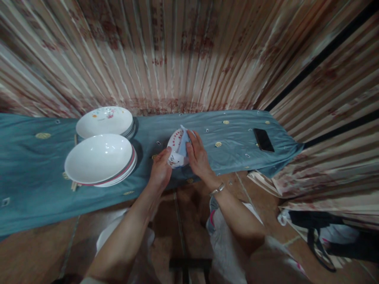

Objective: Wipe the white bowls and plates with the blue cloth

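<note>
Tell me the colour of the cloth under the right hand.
The cloth is pale blue, as the head view shows.

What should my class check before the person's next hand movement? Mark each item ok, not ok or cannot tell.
1. Left hand gripping the patterned dish: ok.
2. Right hand holding the pale cloth against the dish: ok.
3. Front dish stack clear of both hands: ok.
4. Phone away from the hands: ok.
5. Right wrist bare: not ok; it wears a bracelet.
6. Dish's underside dry: cannot tell; hidden.
</note>
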`<control>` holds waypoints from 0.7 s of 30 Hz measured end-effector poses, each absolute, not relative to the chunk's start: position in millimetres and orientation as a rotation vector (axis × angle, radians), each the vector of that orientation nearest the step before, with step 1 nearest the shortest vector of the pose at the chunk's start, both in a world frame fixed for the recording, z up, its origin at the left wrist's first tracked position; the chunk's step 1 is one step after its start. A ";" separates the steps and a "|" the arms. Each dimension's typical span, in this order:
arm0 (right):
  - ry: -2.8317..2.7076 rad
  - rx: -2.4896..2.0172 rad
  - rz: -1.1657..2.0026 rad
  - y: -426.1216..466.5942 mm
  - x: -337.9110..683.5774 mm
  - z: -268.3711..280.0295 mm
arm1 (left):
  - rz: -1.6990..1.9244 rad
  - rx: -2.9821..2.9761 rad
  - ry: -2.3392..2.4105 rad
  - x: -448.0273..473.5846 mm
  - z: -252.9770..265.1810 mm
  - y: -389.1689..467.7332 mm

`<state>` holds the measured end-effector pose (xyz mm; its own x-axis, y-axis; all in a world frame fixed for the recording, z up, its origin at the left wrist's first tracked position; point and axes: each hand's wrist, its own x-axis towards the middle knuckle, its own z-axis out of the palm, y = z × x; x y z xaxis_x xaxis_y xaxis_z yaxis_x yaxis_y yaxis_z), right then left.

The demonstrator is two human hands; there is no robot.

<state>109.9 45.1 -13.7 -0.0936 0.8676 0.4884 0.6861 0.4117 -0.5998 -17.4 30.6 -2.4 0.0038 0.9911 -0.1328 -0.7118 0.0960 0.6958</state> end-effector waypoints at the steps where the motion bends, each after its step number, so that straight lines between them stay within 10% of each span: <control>1: -1.845 -1.333 0.267 43.9 109.5 -13.3 | 1.430 0.517 0.709 -17.9 -3.4 31.0; 12: -2.213 -1.257 -0.043 23.4 95.5 7.8 | 1.500 0.671 0.926 -24.6 -24.5 32.9; 21: -1.870 -1.226 0.308 51.1 115.8 5.0 | 1.465 0.624 0.828 -16.3 -9.8 32.7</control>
<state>115.8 51.1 5.0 -0.1514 0.8409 0.5195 0.6296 0.4872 -0.6051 -16.3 32.7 -9.8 -0.0745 0.9919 -0.1030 -0.6003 0.0379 0.7989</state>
